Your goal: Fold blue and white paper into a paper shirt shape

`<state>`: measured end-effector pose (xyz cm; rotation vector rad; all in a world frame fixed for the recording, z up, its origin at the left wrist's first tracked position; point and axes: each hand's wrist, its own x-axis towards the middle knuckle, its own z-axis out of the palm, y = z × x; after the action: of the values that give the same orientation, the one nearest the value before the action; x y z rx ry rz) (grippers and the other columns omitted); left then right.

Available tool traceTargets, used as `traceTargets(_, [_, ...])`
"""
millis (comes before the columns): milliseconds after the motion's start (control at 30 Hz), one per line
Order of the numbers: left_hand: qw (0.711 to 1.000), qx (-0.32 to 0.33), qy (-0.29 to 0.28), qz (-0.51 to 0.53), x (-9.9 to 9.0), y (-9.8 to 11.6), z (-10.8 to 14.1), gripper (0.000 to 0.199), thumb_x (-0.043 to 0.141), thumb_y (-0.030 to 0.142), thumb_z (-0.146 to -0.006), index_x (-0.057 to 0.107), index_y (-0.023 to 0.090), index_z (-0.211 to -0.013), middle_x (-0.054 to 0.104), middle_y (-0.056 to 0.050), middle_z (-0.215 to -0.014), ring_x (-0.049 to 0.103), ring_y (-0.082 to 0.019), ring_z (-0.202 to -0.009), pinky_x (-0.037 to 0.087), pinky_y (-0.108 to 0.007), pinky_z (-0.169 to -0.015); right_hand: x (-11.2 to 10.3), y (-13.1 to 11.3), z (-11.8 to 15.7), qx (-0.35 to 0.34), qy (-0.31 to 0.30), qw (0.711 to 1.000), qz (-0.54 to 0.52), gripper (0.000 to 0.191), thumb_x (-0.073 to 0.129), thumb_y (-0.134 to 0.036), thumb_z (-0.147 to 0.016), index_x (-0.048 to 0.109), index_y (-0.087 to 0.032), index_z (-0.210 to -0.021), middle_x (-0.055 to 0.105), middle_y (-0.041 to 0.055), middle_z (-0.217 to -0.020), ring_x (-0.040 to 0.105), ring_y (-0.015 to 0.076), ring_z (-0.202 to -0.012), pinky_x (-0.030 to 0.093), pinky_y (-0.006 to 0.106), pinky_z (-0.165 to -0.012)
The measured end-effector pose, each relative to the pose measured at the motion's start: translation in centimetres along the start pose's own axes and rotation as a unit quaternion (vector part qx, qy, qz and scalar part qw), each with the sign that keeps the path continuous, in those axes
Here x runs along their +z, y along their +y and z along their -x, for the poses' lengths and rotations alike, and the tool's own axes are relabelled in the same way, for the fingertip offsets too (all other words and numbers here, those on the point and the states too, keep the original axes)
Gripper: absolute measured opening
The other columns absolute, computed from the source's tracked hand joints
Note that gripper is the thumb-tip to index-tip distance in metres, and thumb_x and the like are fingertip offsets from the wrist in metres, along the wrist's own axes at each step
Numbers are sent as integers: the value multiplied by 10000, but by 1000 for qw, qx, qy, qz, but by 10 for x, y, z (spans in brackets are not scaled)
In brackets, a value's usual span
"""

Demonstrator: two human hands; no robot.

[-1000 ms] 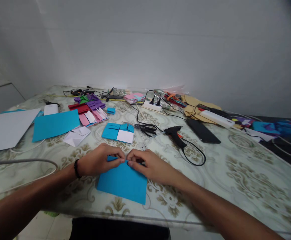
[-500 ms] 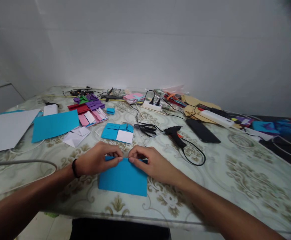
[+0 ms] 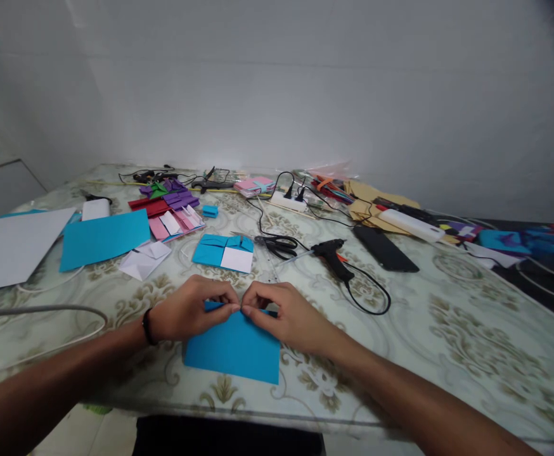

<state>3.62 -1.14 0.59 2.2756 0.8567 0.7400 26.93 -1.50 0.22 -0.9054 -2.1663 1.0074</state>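
Note:
A blue sheet of paper (image 3: pixel 234 351) lies near the table's front edge, its far edge raised a little between my fingers. My left hand (image 3: pixel 196 310) pinches that edge between thumb and fingers, close to the middle. Right beside it, my right hand (image 3: pixel 284 313) pinches the same edge, the fingertips of both hands almost touching. Just beyond my hands are a folded blue and white paper piece (image 3: pixel 224 252), a pair of scissors (image 3: pixel 279 245) with black handles and a black glue gun (image 3: pixel 334 256).
To the left lie a blue sheet (image 3: pixel 106 239), a white sheet (image 3: pixel 20 247) and a folded white paper (image 3: pixel 144 259). Folded coloured papers (image 3: pixel 177 202) sit farther back. A power strip (image 3: pixel 288 201) stands near the wall. A black phone (image 3: pixel 385 248) and brown envelopes (image 3: pixel 381 206) are on the right.
Both hands have come slightly nearer to me with the blue sheet. Their fingertips have drawn closer together along its far edge.

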Motion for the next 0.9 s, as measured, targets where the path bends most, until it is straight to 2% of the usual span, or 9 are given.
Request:
traceTargets(333, [997, -39, 35, -53, -21, -1, -6, 207, 591, 297, -979, 705, 174, -857, 765, -12, -821, 683, -146, -742, 478, -235, -689, -20, 10, -6, 16, 41, 999, 32, 127, 596, -253, -922, 624, -194, -812, 647, -6, -734, 560, 141, -677, 426, 252, -647])
traceTargets(500, [995, -67, 36, -70, -21, 1, -5, 238, 557, 319, -974, 684, 177, -831, 752, -11, -799, 660, -150, -720, 453, -234, -630, -24, 17, -8, 36, 53, 997, 40, 125, 585, -260, -913, 615, -196, -810, 633, -14, -702, 543, 133, -630, 404, 245, -602])
traceTargets(733, [994, -66, 54, -67, -21, 2, -5, 233, 567, 304, -964, 686, 174, -811, 746, -4, -780, 650, -141, -702, 442, -227, -621, -23, 20, -8, 41, 58, 997, 31, 111, 582, -252, -897, 618, -194, -810, 639, -7, -720, 551, 136, -646, 415, 248, -609])
traceTargets(900, [996, -66, 35, -56, -21, 1, -5, 222, 572, 303, -971, 684, 174, -830, 741, -2, -790, 654, -139, -718, 457, -222, -642, -20, 16, -8, 33, 50, 998, 19, 105, 575, -246, -901, 616, -189, -823, 628, -10, -714, 538, 134, -641, 416, 248, -612])
